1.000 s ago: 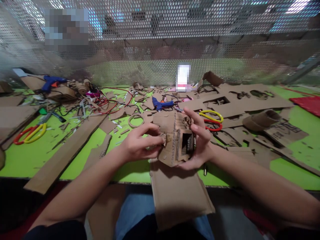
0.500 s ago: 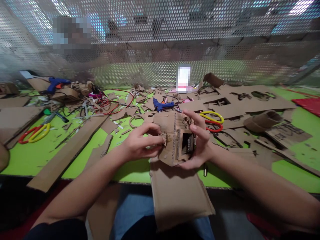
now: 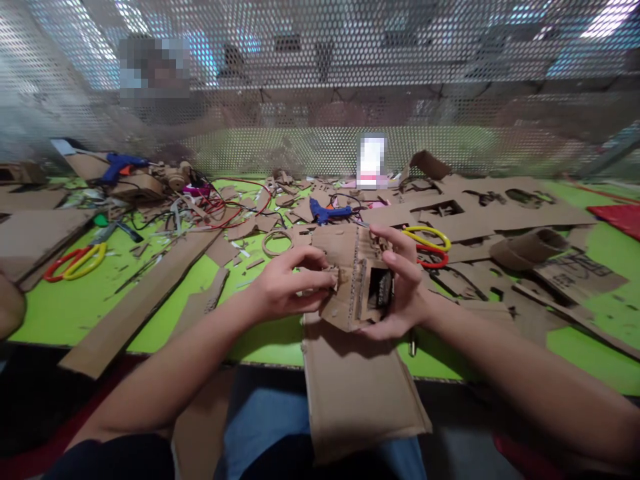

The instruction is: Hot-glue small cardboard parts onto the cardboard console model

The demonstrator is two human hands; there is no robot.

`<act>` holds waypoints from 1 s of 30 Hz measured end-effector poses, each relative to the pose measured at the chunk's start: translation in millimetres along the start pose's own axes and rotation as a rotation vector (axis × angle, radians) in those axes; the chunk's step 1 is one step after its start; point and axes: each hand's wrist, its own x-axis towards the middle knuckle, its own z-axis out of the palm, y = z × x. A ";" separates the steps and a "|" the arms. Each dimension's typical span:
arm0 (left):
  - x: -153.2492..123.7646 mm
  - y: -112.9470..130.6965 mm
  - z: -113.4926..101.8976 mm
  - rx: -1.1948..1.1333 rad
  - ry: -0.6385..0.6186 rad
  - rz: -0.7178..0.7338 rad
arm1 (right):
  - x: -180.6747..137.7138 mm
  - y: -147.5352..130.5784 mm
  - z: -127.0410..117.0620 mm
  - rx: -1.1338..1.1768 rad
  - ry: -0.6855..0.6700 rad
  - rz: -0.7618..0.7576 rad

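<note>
A small cardboard box (image 3: 345, 293) with a square opening in its right-hand face is held up between my hands over the table's near edge. My right hand (image 3: 403, 287) grips it from the right, thumb and fingers around that face. On its left face sticks out a small cardboard piece (image 3: 333, 277), which my left hand (image 3: 295, 283) pinches between thumb and fingers. Below the box, a flat cardboard sheet (image 3: 363, 393) reaches over the table edge above my lap.
Cardboard scraps and strips cover much of the green table (image 3: 255, 340). A blue glue gun (image 3: 327, 212) lies behind the box, another glue gun (image 3: 120, 167) at far left. Scissors (image 3: 83, 261) lie left, more scissors (image 3: 427, 245) right. A perforated screen (image 3: 320, 107) stands behind.
The view has shifted slightly, so everything sits a little farther right. The box seems turned a touch, and both hands keep the same hold.
</note>
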 end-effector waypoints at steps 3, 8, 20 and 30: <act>2.9 -0.6 -0.8 -0.021 -0.013 -0.033 | 3.1 0.6 -3.6 0.008 -0.016 -0.015; 6.0 -1.4 -0.4 -0.075 0.003 -0.072 | 6.8 3.6 -9.0 0.102 -0.035 0.044; 5.0 1.5 -2.4 -0.160 0.194 -0.067 | 4.1 -1.3 -6.9 0.318 -0.029 0.126; -4.3 -17.9 2.9 -0.399 0.455 -0.513 | 8.8 -17.8 -1.9 0.738 0.032 0.445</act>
